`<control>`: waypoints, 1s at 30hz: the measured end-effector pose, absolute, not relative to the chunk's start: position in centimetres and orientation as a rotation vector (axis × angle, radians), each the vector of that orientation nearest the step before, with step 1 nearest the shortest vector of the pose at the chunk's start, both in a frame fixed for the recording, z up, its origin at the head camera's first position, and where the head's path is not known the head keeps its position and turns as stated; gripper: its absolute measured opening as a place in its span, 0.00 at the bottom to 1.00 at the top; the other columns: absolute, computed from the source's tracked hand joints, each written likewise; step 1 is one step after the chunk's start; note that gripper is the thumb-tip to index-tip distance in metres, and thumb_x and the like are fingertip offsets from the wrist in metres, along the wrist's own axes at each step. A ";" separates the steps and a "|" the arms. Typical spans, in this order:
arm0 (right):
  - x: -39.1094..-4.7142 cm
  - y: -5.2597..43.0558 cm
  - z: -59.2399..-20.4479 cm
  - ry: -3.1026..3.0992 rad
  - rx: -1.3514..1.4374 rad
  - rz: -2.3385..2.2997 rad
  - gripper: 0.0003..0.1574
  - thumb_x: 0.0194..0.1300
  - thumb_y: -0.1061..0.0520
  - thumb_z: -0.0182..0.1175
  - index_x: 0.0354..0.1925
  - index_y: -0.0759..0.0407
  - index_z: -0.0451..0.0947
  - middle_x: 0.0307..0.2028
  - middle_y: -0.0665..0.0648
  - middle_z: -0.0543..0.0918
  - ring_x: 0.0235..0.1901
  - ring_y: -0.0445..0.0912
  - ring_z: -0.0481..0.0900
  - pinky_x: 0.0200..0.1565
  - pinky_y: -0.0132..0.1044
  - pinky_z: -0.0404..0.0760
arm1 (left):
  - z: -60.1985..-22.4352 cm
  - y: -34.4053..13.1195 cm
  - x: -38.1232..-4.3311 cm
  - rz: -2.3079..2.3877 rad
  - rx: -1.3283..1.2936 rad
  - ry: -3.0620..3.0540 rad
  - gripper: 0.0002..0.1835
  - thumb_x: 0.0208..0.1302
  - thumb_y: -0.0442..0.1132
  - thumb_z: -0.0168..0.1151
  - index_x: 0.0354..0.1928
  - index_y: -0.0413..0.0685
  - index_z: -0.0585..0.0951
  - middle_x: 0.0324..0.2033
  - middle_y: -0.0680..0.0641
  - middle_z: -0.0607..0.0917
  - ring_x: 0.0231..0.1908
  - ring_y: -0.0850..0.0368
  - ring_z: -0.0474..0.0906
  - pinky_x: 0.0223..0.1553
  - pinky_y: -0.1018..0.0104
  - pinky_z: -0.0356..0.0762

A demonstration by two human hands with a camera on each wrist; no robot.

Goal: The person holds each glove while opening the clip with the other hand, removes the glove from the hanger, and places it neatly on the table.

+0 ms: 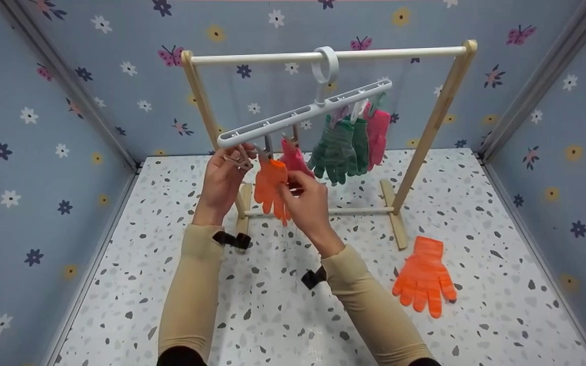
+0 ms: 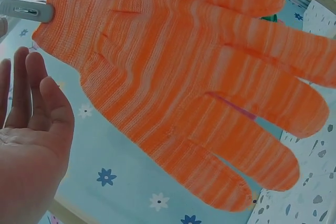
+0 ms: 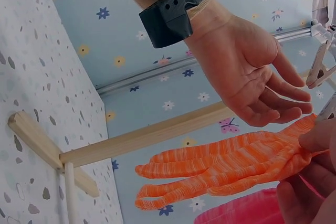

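An orange knit glove (image 1: 271, 185) hangs by its cuff from a grey clothespin (image 2: 31, 10) on the white hanger (image 1: 283, 118). My right hand (image 1: 309, 203) pinches the cuff's other side with thumb and fingers; the thumb shows at the top of the left wrist view. Under the hanger's near end, my left hand (image 1: 220, 178) holds a beige clothespin (image 1: 239, 160) between thumb and fingers. That clothespin (image 3: 317, 66) is apart from the glove. Behind the orange glove hangs a pink glove (image 1: 295, 155), partly hidden by my right hand.
Green gloves (image 1: 334, 150) and a pink glove (image 1: 377, 137) hang at the hanger's far end. The hanger's ring (image 1: 326, 65) sits on the white bar of a wooden rack (image 1: 433, 127). Another orange glove (image 1: 427, 277) lies flat on the speckled surface (image 1: 272, 315) at right.
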State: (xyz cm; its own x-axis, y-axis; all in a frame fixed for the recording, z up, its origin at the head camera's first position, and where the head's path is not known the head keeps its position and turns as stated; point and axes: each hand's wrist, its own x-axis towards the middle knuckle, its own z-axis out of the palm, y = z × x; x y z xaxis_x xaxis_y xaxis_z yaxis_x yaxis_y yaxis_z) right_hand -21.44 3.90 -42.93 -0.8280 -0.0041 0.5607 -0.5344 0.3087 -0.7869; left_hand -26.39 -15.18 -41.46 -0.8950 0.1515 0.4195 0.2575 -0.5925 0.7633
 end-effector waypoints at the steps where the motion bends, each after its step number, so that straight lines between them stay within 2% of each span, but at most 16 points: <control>1: -21.4 3.9 -42.9 -2.122 0.477 1.545 0.10 0.66 0.62 0.65 0.45 0.63 0.84 0.39 0.56 0.87 0.34 0.44 0.84 0.39 0.33 0.83 | -41.5 -15.2 -26.4 -2.655 -0.701 -1.394 0.12 0.71 0.37 0.61 0.53 0.43 0.79 0.47 0.42 0.82 0.49 0.49 0.76 0.54 0.57 0.71; 8: -21.2 3.9 -42.7 -2.117 0.468 1.562 0.09 0.66 0.61 0.65 0.45 0.63 0.85 0.37 0.55 0.87 0.33 0.44 0.84 0.37 0.33 0.84 | -41.5 -14.9 -26.9 -2.678 -0.851 -1.395 0.26 0.63 0.44 0.70 0.60 0.45 0.77 0.52 0.41 0.82 0.55 0.47 0.73 0.63 0.52 0.65; 13: -21.1 3.8 -42.6 -2.129 0.461 1.575 0.10 0.66 0.61 0.65 0.45 0.62 0.85 0.37 0.55 0.87 0.32 0.43 0.84 0.37 0.33 0.84 | -41.0 -14.3 -27.2 -2.679 -0.926 -1.405 0.27 0.59 0.48 0.73 0.58 0.45 0.80 0.51 0.43 0.82 0.54 0.49 0.74 0.63 0.53 0.64; 19: -21.0 3.7 -42.5 -2.141 0.461 1.584 0.10 0.66 0.61 0.64 0.46 0.62 0.84 0.37 0.55 0.87 0.32 0.43 0.84 0.36 0.33 0.84 | -40.1 -13.8 -27.1 -2.719 -0.856 -1.428 0.26 0.57 0.48 0.75 0.56 0.49 0.81 0.50 0.46 0.83 0.56 0.51 0.73 0.65 0.55 0.63; 24: -21.0 3.7 -42.4 -2.131 0.470 1.578 0.10 0.66 0.61 0.64 0.45 0.62 0.85 0.37 0.55 0.87 0.32 0.43 0.84 0.36 0.33 0.84 | -39.7 -13.5 -27.1 -2.780 -0.848 -1.429 0.28 0.54 0.47 0.77 0.57 0.48 0.80 0.51 0.44 0.84 0.57 0.51 0.75 0.68 0.54 0.60; 30: -20.9 3.6 -42.6 -2.121 0.473 1.576 0.08 0.65 0.62 0.63 0.43 0.62 0.85 0.35 0.55 0.87 0.31 0.42 0.83 0.35 0.33 0.84 | -39.3 -13.4 -27.1 -2.831 -0.890 -1.448 0.33 0.54 0.48 0.78 0.60 0.45 0.77 0.51 0.43 0.84 0.56 0.50 0.76 0.67 0.52 0.62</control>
